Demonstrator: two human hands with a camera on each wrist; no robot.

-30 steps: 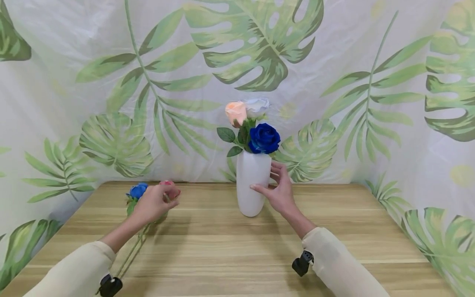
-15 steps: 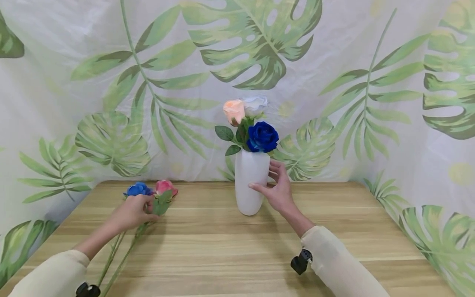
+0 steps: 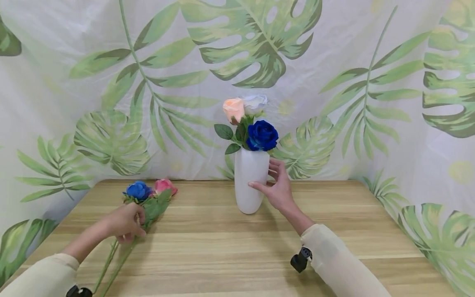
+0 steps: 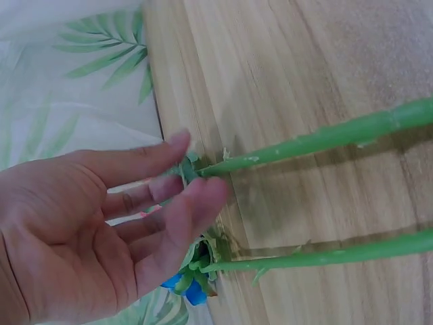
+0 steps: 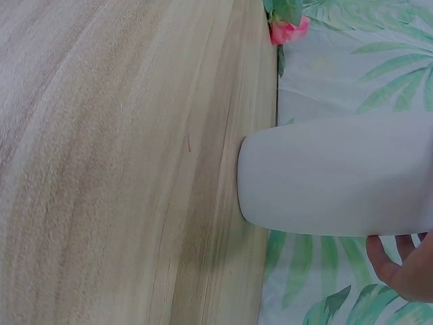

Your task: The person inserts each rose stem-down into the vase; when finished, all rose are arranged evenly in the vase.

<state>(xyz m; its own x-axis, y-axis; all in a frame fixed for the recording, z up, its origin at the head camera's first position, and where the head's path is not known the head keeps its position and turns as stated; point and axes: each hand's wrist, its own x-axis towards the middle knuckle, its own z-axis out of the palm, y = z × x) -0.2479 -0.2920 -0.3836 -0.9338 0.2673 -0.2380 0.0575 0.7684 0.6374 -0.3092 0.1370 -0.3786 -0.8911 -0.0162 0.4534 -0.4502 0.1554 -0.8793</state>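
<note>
My left hand point(image 3: 128, 222) is over the stems of two artificial roses lying on the table, one blue point(image 3: 137, 190) and one pink point(image 3: 165, 187). In the left wrist view the thumb and loosely bent fingers of this hand point(image 4: 115, 223) stand apart around the top of one green stem point(image 4: 318, 139), by its leaves. The other stem point(image 4: 338, 256) runs below. My right hand point(image 3: 280, 185) holds a white vase point(image 3: 250, 181) from its right side, thumb in front and fingers behind. The vase stands upright with a peach rose point(image 3: 233, 109), a pale rose point(image 3: 255, 103) and a dark blue rose point(image 3: 262, 135) in it.
The wood-grain table point(image 3: 208, 255) reaches back to a leaf-printed curtain point(image 3: 178, 136). A small black device point(image 3: 301, 260) is worn at the right sleeve, and another point(image 3: 78, 291) at the left sleeve.
My left hand has come back toward me and left, from over the pink flower head down to its stem, uncovering both flower heads and the leaves. The right hand and vase stay put.
</note>
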